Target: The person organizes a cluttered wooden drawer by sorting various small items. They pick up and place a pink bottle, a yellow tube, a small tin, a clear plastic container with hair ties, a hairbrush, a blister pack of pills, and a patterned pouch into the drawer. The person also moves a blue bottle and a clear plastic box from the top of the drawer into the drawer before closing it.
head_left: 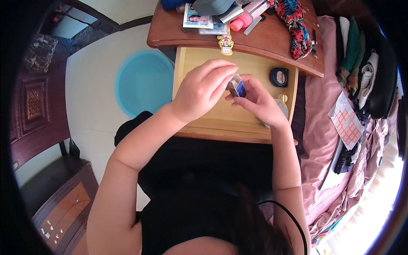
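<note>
In the head view, the right hand [257, 98] pinches a little blue box [239, 89] over the drawer [221, 124]. The left hand [205, 89] has fingers together by its top, gripping or not, I can't tell. If the box tips, anything inside could spill.

White glare [380, 208] burned out the frame's lower right. Fisheye distortion bowed straight edges, and black swallowed the corners.
</note>
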Available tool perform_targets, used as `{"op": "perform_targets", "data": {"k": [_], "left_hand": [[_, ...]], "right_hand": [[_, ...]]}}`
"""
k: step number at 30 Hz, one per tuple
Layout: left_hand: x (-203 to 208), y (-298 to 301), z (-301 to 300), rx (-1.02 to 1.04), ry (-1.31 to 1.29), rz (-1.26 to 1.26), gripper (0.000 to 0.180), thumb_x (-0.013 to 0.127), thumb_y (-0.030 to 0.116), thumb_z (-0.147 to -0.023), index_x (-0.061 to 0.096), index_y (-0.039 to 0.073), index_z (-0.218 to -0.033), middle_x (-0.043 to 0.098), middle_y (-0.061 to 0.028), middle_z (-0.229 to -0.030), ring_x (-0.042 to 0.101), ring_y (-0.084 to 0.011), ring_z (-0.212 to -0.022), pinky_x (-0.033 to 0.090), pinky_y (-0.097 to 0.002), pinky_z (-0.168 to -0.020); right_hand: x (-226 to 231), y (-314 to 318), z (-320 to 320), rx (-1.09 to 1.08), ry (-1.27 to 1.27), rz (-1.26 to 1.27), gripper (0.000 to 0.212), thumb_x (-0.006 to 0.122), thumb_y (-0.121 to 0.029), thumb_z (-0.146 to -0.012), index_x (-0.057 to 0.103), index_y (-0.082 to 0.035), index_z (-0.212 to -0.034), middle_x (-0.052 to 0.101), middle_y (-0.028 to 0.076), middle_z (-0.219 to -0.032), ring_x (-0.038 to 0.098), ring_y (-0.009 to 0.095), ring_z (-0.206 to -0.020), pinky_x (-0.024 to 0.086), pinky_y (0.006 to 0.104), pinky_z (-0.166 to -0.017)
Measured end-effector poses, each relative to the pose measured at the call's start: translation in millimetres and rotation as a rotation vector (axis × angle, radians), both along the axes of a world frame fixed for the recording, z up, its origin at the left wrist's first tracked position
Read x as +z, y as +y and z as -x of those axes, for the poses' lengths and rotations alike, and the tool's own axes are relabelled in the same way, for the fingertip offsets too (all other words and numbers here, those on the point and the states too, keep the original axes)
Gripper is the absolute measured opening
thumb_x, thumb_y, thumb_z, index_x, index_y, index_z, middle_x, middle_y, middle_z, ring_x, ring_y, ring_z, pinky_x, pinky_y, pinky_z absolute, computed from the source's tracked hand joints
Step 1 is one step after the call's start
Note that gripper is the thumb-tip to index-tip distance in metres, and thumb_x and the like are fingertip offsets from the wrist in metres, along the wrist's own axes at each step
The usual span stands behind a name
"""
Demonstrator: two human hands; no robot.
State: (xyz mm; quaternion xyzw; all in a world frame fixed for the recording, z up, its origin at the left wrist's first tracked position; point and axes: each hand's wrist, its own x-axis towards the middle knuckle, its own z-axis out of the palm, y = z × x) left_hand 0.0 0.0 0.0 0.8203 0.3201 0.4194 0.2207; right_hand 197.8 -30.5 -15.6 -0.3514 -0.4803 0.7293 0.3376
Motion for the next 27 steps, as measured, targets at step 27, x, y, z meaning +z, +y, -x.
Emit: {"op": "perform_targets", "data": {"k": [27], "left_hand": [[6.1, -9.5, -3.6, -0.007, -0.443, 0.842, 0.024, 0.055, -0.002, -0.089, 0.053, -0.004, -0.112, 0.058, -0.0122, -0.114, 0.058, -0.017, -0.102, 0.047, -0.0281, -0.089]], "right_hand": [[3.4, -2.9, 9.5, -0.326, -0.412, -0.474, 0.037, 0.063, -0.003, -0.082, 0.056, -0.004, -0.118, 0.062, 0.011, -0.108, 0.06, 0.019, -0.094, 0.047, 0.0285, -0.081]]}}
